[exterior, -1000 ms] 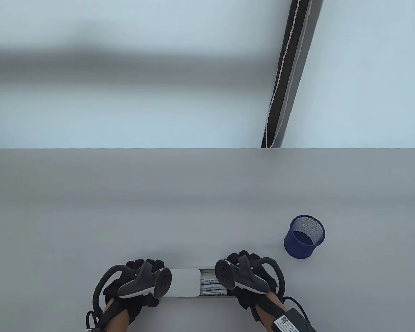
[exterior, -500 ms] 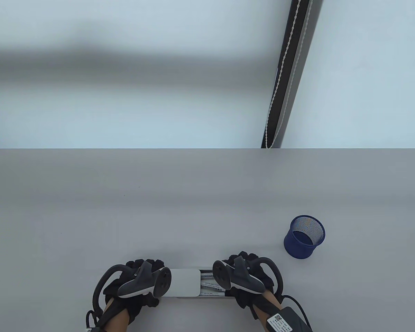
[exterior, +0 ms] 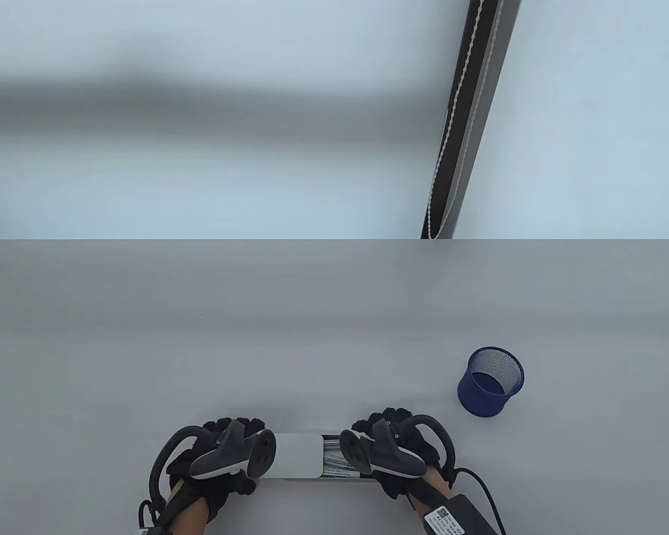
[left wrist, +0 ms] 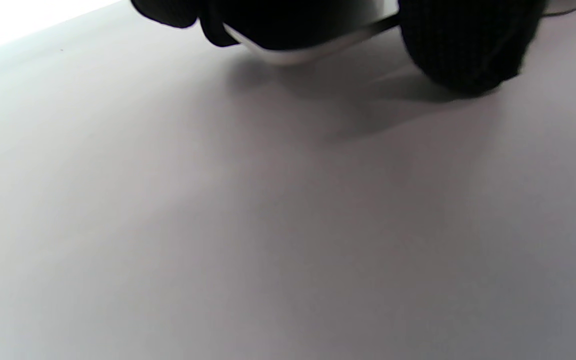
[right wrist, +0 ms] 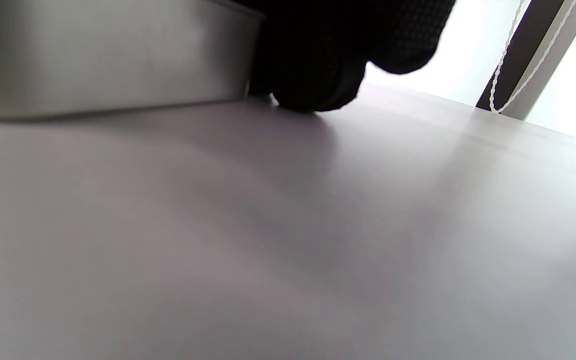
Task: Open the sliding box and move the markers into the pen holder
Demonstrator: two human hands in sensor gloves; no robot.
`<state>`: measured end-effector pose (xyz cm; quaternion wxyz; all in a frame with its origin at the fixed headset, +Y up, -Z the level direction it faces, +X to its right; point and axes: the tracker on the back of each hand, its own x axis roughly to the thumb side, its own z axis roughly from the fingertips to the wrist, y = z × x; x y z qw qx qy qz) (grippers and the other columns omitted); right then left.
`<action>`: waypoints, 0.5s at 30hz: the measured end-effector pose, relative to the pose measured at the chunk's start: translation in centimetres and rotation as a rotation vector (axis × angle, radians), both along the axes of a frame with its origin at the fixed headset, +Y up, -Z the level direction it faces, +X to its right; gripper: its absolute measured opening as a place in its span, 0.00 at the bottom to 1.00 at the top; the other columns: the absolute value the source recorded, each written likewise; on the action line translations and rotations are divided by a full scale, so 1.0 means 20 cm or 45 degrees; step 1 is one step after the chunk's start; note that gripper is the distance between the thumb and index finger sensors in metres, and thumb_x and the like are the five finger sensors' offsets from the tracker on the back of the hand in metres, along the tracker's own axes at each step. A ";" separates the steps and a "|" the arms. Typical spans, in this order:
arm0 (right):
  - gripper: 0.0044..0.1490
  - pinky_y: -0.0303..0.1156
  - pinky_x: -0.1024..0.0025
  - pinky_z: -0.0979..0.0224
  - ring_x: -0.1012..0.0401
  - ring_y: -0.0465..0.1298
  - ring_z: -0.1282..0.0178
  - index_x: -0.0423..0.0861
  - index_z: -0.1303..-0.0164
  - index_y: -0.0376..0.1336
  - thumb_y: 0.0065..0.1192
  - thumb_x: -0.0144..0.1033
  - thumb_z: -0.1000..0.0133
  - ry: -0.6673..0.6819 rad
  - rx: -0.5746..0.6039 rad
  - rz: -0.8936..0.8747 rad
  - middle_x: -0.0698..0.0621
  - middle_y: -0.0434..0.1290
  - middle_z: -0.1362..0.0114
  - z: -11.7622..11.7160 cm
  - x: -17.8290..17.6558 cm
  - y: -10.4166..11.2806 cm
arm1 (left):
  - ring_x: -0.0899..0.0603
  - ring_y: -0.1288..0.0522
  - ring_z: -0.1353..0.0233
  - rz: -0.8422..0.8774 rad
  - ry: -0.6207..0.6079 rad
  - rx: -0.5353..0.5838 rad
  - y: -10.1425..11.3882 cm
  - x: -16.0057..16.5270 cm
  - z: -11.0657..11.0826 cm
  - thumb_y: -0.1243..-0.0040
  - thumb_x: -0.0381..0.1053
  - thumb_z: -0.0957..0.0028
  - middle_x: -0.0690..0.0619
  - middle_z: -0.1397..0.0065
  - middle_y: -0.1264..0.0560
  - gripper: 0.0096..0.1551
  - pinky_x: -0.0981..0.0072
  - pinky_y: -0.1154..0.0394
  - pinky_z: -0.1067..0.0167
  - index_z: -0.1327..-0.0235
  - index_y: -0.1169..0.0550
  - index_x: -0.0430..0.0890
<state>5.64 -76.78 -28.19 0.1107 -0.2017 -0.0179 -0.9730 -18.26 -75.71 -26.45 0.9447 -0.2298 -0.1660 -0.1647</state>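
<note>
A grey table (exterior: pixel 334 312) is seen below a pale wall. At the far right, a dark vertical strip (exterior: pixel 468 111) with a white beaded cord (exterior: pixel 451 122) is seen.

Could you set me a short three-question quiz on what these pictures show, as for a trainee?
1. True or false: the blue mesh pen holder already has markers standing in it.
2. Which lies nearer the pen holder: A) the left hand or B) the right hand?
3. Fill in: between the hands, the flat silver sliding box shows white markers because its lid is partly ____.

Key
1. False; no marker shows in it, and the markers seen lie in the box.
2. B; the holder stands beyond and to the right of that hand.
3. Open; the gap lies at the box's right end.
</note>
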 end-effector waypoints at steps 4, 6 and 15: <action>0.48 0.76 0.62 0.39 0.59 0.80 0.48 0.63 0.49 0.65 0.86 0.23 0.77 0.012 0.010 -0.042 0.56 0.75 0.42 0.01 0.01 0.01 | 0.46 0.38 0.17 -0.005 -0.001 -0.001 0.00 0.00 0.00 0.47 0.72 0.58 0.56 0.16 0.44 0.51 0.55 0.36 0.19 0.24 0.51 0.58; 0.44 0.77 0.62 0.40 0.59 0.81 0.48 0.63 0.50 0.66 0.85 0.27 0.75 0.021 0.021 -0.061 0.56 0.76 0.42 0.01 0.02 0.01 | 0.46 0.38 0.17 -0.005 -0.002 0.000 0.00 0.00 0.00 0.47 0.72 0.58 0.56 0.16 0.44 0.51 0.55 0.36 0.19 0.24 0.51 0.58; 0.31 0.79 0.63 0.41 0.59 0.83 0.48 0.63 0.50 0.67 0.76 0.36 0.64 0.028 0.001 -0.121 0.56 0.78 0.42 0.02 0.05 0.04 | 0.46 0.38 0.17 -0.009 -0.005 0.003 0.00 0.00 0.00 0.47 0.72 0.57 0.56 0.16 0.44 0.51 0.55 0.36 0.19 0.24 0.51 0.58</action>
